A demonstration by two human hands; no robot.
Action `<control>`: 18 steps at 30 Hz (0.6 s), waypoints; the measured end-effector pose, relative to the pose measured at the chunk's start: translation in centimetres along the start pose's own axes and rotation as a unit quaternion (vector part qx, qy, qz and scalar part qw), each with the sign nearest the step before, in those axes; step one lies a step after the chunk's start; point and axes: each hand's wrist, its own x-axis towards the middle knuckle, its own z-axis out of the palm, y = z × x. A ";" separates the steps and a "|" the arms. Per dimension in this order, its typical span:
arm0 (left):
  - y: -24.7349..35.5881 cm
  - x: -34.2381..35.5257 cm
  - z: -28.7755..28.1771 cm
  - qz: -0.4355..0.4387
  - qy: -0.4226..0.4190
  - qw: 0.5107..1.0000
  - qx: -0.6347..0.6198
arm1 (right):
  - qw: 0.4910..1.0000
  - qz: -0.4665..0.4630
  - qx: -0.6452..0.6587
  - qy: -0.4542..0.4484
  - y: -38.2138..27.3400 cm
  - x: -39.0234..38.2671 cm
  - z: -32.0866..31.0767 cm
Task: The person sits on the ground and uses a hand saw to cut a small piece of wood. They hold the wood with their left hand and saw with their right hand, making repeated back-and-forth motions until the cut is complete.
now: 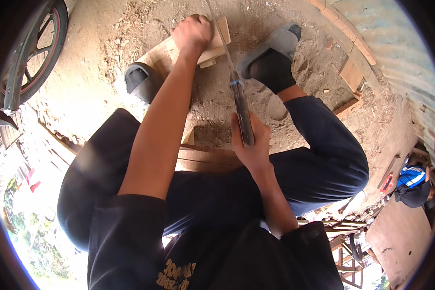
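Observation:
My right hand [252, 140] is wrapped round the dark, straight handle of a hand saw [240, 99]. The saw's thin blade points away from me and runs along the right part of a pale wooden board [222, 30]. My left hand [193, 33] presses down on that board just left of the blade, its fingers curled over the wood and partly hidden. Beneath the board lies another flat piece of wood [157, 55], close to the ground. Whether the teeth are in the wood I cannot tell.
My sandalled feet [270, 48] stand on either side of the boards on sandy ground strewn with wood chips. At the far left is a wheel [48, 53]. Bricks [348, 34] line a corrugated sheet wall [401, 43]. A person in blue [413, 179] is at the right.

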 end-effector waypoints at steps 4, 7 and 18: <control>0.2 -0.1 0.2 -0.016 -0.006 1.000 0.000 | 0.994 -0.084 -0.020 0.073 0.8 -2.8 0.1; 0.0 -0.3 0.4 -0.006 -0.001 1.000 -0.013 | 0.997 -0.054 -0.030 0.044 0.7 -1.8 -0.2; 0.4 -0.8 -0.5 0.000 -0.013 1.000 -0.008 | 0.999 -0.044 -0.004 0.005 1.0 -0.2 -0.2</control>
